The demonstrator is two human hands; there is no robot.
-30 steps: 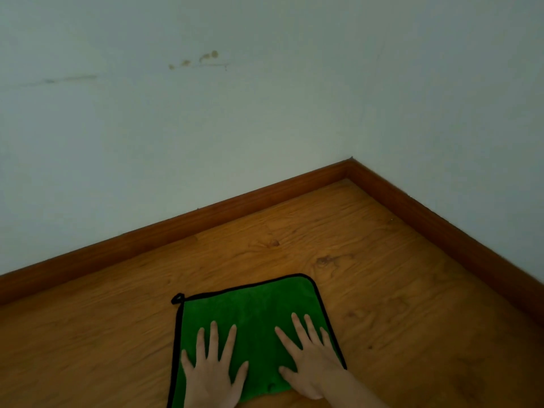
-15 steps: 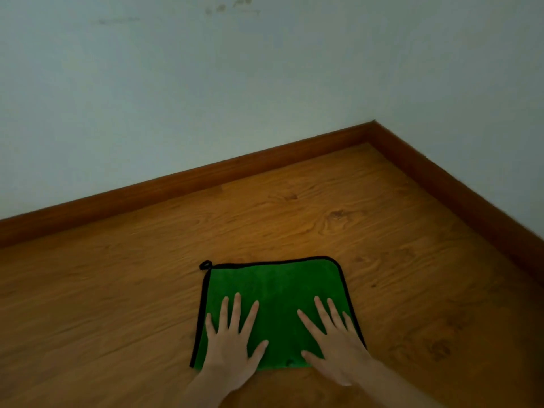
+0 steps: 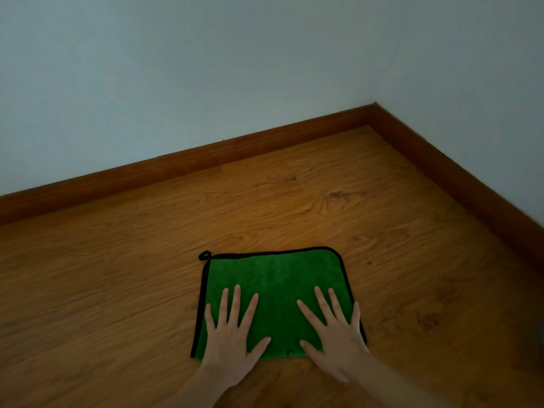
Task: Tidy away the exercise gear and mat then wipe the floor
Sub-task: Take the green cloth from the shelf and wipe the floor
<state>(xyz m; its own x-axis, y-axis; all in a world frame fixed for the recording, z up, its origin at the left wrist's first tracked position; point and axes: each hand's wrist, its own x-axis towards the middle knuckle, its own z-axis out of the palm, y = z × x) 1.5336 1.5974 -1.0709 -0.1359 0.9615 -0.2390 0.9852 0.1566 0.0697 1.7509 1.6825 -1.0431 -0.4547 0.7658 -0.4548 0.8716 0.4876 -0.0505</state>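
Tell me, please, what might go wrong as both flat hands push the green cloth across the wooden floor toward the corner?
The green black-edged microfibre cloth is pinned only at its near half by the left hand and right hand, so its free far edge could bunch or fold under. The brown wooden skirting board meets in a corner ahead, where a flat cloth may miss the wood-grain floor along the edge.

Wood floor (image 3: 294, 201); green cloth (image 3: 273, 278) lying flat on it.
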